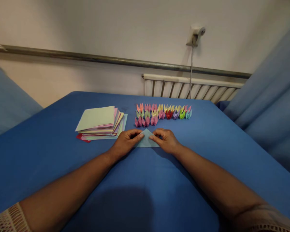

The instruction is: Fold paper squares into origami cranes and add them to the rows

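A small light blue paper [146, 140] lies on the blue table [145, 174], folded into a triangle with its tip pointing away from me. My left hand [125, 141] presses its left side, fingers curled with the fingertips on the paper. My right hand [165, 140] does the same on the right side. The two hands almost meet over the middle of the paper.
A stack of coloured square papers [100, 124] lies left of the hands. Rows of several small folded paper pieces [161, 113] in many colours stand just behind them. A radiator [190, 87] and a wall socket with a cable [195, 34] are at the back wall.
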Tool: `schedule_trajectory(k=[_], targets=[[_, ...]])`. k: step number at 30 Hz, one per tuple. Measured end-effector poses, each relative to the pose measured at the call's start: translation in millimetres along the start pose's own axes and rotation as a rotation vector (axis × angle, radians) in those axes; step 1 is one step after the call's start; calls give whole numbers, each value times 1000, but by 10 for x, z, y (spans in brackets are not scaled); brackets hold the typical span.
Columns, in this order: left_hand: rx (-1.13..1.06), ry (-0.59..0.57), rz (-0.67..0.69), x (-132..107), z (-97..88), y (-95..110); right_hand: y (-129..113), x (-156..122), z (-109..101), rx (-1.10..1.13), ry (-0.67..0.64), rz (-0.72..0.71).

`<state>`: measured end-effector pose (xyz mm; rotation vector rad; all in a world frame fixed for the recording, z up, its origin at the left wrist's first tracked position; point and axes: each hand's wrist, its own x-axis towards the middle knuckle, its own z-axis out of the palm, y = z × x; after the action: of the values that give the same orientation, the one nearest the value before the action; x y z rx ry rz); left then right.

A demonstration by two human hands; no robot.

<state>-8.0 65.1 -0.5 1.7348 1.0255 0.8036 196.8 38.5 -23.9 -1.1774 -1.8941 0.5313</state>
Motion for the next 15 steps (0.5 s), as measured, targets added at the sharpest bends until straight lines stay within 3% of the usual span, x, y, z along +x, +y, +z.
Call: schedule_trajectory(k=[15], targets=[[102,67,11,-28,34,7,-90,-8,-5,43,-31,18]])
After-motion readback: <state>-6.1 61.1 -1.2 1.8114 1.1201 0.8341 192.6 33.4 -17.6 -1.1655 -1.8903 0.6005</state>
